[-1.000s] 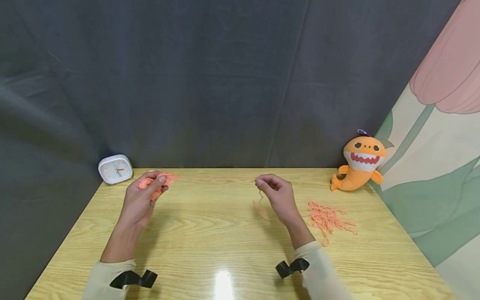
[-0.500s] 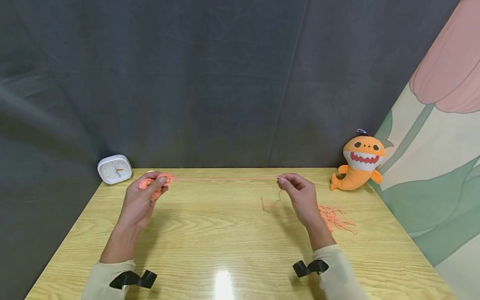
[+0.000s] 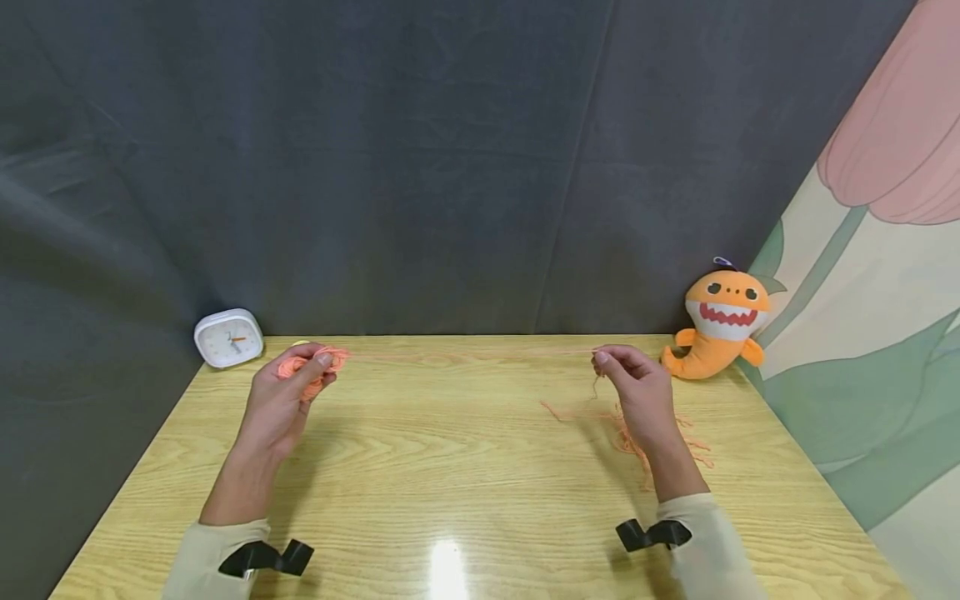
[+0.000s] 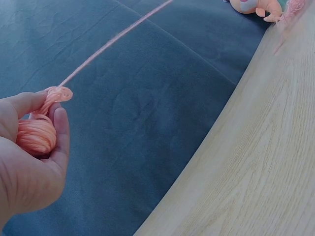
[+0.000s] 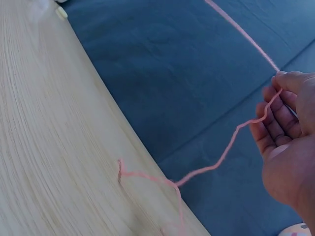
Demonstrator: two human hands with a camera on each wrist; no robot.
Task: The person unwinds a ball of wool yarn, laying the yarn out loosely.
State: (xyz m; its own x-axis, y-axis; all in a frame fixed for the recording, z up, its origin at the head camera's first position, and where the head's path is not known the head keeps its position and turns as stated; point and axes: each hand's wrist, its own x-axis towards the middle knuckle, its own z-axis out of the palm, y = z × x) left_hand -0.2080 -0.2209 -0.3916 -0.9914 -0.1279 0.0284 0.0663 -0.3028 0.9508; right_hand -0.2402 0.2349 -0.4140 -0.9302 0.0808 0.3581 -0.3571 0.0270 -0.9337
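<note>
Rightward, away from the left hand, the right hand has moved over the last half second, while the left has stayed put. Thumb and fingers of the left are curled round a coral yarn bundle, and from its tip a taut strand runs across to the right hand, which pinches it between thumb and forefinger. Below that pinch a slack tail droops toward the table. Under the right wrist lies a loose yarn heap, partly hidden by the forearm. Just beyond the right hand, to its right, sits an orange shark plush; left of the left hand stands a white clock. Behind the left fingers is something small and yellow, possibly a knob, too poorly seen to say. Beyond both hands hangs a dark curtain.
</note>
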